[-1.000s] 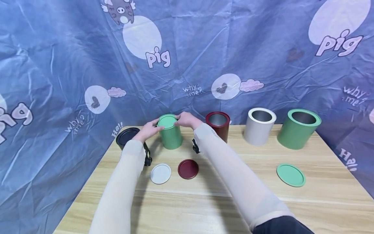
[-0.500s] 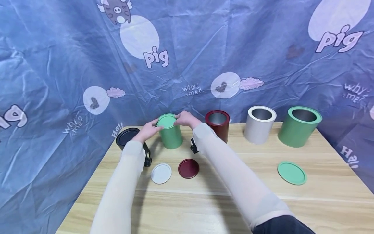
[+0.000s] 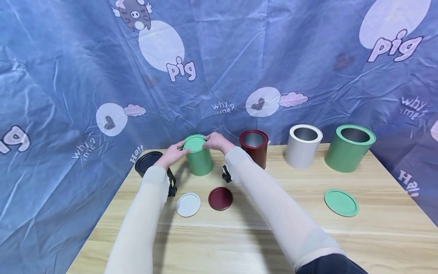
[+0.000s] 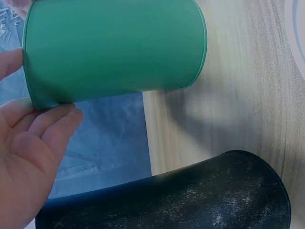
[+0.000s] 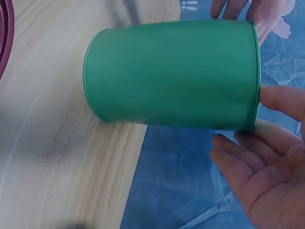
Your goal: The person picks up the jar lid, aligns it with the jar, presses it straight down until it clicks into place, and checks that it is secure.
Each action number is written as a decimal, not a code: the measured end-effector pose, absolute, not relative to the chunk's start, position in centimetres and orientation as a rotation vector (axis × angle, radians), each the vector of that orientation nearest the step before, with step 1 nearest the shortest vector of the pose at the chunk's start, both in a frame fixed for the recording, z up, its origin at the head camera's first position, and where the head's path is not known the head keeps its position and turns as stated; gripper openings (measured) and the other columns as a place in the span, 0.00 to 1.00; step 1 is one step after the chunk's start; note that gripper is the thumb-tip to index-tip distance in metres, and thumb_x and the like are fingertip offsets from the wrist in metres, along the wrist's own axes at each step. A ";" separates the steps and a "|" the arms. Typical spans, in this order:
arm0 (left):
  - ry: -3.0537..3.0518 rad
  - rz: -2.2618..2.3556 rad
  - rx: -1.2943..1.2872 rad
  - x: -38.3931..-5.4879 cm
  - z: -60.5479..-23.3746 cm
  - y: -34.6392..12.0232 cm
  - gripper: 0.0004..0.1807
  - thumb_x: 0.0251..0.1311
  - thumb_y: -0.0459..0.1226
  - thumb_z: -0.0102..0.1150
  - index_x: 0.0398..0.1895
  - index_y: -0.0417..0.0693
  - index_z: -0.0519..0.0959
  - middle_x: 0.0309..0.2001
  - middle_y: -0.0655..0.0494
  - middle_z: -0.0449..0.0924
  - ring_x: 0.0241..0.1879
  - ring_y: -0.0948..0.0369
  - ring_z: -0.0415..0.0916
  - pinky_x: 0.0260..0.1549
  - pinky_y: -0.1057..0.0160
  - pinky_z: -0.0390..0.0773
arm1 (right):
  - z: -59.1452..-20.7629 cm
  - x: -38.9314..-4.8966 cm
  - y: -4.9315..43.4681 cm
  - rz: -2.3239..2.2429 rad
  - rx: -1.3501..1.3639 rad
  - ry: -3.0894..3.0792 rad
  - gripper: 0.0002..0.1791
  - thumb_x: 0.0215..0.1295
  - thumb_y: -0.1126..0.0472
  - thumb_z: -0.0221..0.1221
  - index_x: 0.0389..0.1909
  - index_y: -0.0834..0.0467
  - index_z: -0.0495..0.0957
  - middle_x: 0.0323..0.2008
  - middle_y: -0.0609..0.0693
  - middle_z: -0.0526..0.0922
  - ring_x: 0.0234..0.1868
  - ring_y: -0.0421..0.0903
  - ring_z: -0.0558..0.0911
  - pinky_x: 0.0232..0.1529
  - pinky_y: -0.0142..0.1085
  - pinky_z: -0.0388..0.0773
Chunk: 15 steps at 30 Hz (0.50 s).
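Note:
A green can point(image 3: 200, 163) stands upright near the table's back edge, with a light green lid point(image 3: 194, 144) on its top. My left hand point(image 3: 172, 155) holds the left side of its upper rim, thumb at the top edge and fingers against the side. On the opposite side, my right hand point(image 3: 218, 141) grips the same rim in a like way. Both wrist views show the smooth green wall of the can point(image 4: 114, 47) between the hands. A black can point(image 3: 149, 160), topped in black, stands just left, partly hidden by my left forearm.
A white lid point(image 3: 188, 204) and a dark red lid point(image 3: 220, 198) lie in front. To the right stand an uncovered dark red can point(image 3: 258, 156), a white can point(image 3: 301, 154) and a larger green can point(image 3: 345, 156). Another green lid point(image 3: 341, 203) lies at right.
Both hands stay at the rim of the green can. The head view shifts slightly; the cans and lids keep their places on the table.

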<state>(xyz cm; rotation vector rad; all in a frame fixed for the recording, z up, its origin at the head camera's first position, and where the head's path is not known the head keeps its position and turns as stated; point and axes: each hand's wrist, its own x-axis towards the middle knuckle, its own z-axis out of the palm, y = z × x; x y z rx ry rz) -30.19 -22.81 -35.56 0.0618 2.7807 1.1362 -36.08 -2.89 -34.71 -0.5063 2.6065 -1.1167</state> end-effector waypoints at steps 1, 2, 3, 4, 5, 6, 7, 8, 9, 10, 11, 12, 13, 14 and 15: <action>2.779 1.136 0.061 -30.2 -35.6 -22.8 0.39 0.68 0.45 0.51 0.76 0.42 0.49 0.74 0.39 0.53 0.72 0.44 0.56 0.70 0.46 0.58 | -34.8 -36.2 -3.0 -1.118 -0.496 2.600 0.32 0.57 0.57 0.64 0.65 0.55 0.71 0.66 0.53 0.71 0.68 0.50 0.69 0.69 0.40 0.65; 2.774 1.142 0.056 -30.1 -35.6 -22.9 0.39 0.68 0.45 0.51 0.76 0.42 0.49 0.74 0.39 0.52 0.72 0.44 0.55 0.70 0.46 0.58 | -34.9 -36.3 -3.0 -1.118 -0.490 2.598 0.32 0.57 0.57 0.64 0.65 0.55 0.71 0.66 0.53 0.71 0.68 0.50 0.69 0.69 0.40 0.65; 2.770 1.145 0.055 -30.1 -35.7 -22.9 0.39 0.68 0.45 0.51 0.76 0.43 0.49 0.74 0.39 0.52 0.72 0.44 0.54 0.70 0.46 0.58 | -35.2 -36.5 -3.0 -1.139 -0.511 2.608 0.32 0.54 0.56 0.66 0.63 0.54 0.73 0.65 0.53 0.73 0.66 0.50 0.71 0.66 0.39 0.69; 2.768 1.147 0.055 -30.1 -35.7 -22.9 0.39 0.68 0.45 0.50 0.76 0.43 0.48 0.75 0.39 0.52 0.72 0.44 0.54 0.70 0.45 0.57 | -35.3 -36.6 -3.1 -1.140 -0.507 2.605 0.32 0.54 0.55 0.66 0.63 0.53 0.73 0.65 0.53 0.73 0.66 0.50 0.71 0.66 0.39 0.69; 2.767 1.151 0.051 -30.0 -35.7 -23.0 0.39 0.68 0.46 0.51 0.77 0.43 0.49 0.75 0.40 0.52 0.72 0.44 0.53 0.70 0.45 0.57 | -35.4 -36.7 -3.1 -1.145 -0.508 2.604 0.32 0.54 0.55 0.66 0.63 0.53 0.73 0.64 0.53 0.73 0.66 0.50 0.71 0.65 0.38 0.69; 2.768 1.149 0.054 -30.0 -35.7 -23.0 0.39 0.68 0.46 0.50 0.77 0.44 0.48 0.75 0.40 0.51 0.73 0.44 0.53 0.70 0.45 0.57 | -35.4 -36.6 -3.1 -1.150 -0.508 2.603 0.32 0.55 0.55 0.65 0.63 0.53 0.73 0.64 0.53 0.73 0.66 0.50 0.71 0.65 0.38 0.69; 2.771 1.147 0.057 -30.0 -35.7 -23.0 0.39 0.68 0.46 0.50 0.77 0.44 0.48 0.75 0.39 0.51 0.73 0.44 0.52 0.71 0.45 0.56 | -35.4 -36.5 -3.0 -1.163 -0.514 2.604 0.32 0.55 0.56 0.65 0.63 0.54 0.73 0.64 0.53 0.73 0.66 0.50 0.72 0.65 0.38 0.69; 2.772 1.146 0.059 -30.0 -35.7 -23.0 0.39 0.68 0.46 0.50 0.77 0.43 0.48 0.75 0.39 0.51 0.73 0.44 0.52 0.71 0.44 0.56 | -35.4 -36.3 -3.0 -1.174 -0.522 2.607 0.31 0.55 0.56 0.65 0.63 0.54 0.74 0.64 0.53 0.74 0.66 0.50 0.72 0.65 0.38 0.70; 2.776 1.142 0.061 -29.9 -35.7 -23.0 0.39 0.68 0.45 0.50 0.77 0.43 0.48 0.75 0.40 0.50 0.73 0.44 0.51 0.71 0.44 0.55 | -35.3 -36.1 -2.9 -1.190 -0.527 2.606 0.31 0.55 0.56 0.65 0.63 0.54 0.74 0.64 0.53 0.74 0.66 0.50 0.72 0.65 0.38 0.70; 2.779 1.139 0.064 -29.9 -35.7 -23.0 0.39 0.68 0.45 0.50 0.76 0.43 0.48 0.75 0.40 0.50 0.73 0.44 0.51 0.71 0.45 0.55 | -35.1 -35.8 -2.8 -1.184 -0.502 2.594 0.31 0.57 0.58 0.64 0.64 0.55 0.72 0.65 0.53 0.72 0.67 0.50 0.70 0.68 0.39 0.67; 2.783 1.136 0.066 -29.9 -35.7 -23.0 0.39 0.68 0.46 0.50 0.76 0.42 0.48 0.75 0.40 0.50 0.74 0.44 0.50 0.71 0.45 0.55 | -35.1 -35.6 -2.7 -1.198 -0.506 2.595 0.31 0.57 0.58 0.63 0.64 0.55 0.73 0.65 0.54 0.73 0.67 0.50 0.70 0.68 0.40 0.67; 2.786 1.132 0.068 -30.0 -35.7 -23.0 0.39 0.68 0.46 0.50 0.76 0.42 0.48 0.76 0.41 0.49 0.74 0.44 0.50 0.71 0.45 0.54 | -35.0 -35.5 -2.7 -1.211 -0.508 2.596 0.31 0.57 0.58 0.63 0.64 0.55 0.73 0.65 0.54 0.73 0.67 0.50 0.70 0.67 0.40 0.67; 2.789 1.131 0.067 -30.0 -35.7 -23.0 0.39 0.67 0.46 0.50 0.76 0.42 0.48 0.76 0.42 0.49 0.74 0.44 0.49 0.72 0.45 0.54 | -35.1 -35.4 -2.6 -1.219 -0.508 2.599 0.30 0.57 0.58 0.63 0.63 0.55 0.73 0.65 0.54 0.73 0.67 0.50 0.70 0.67 0.40 0.68; 2.791 1.130 0.065 -30.0 -35.7 -22.9 0.39 0.67 0.46 0.50 0.76 0.41 0.49 0.76 0.43 0.48 0.74 0.45 0.49 0.72 0.46 0.53 | -35.1 -35.4 -2.6 -1.221 -0.506 2.601 0.30 0.56 0.58 0.63 0.63 0.55 0.73 0.64 0.54 0.73 0.67 0.51 0.70 0.67 0.40 0.68; 2.793 1.128 0.061 -30.0 -35.7 -22.9 0.40 0.67 0.46 0.50 0.76 0.41 0.49 0.76 0.43 0.48 0.74 0.45 0.49 0.72 0.46 0.53 | -35.2 -35.4 -2.5 -1.226 -0.500 2.598 0.30 0.56 0.58 0.63 0.63 0.55 0.73 0.64 0.54 0.73 0.67 0.51 0.71 0.67 0.41 0.68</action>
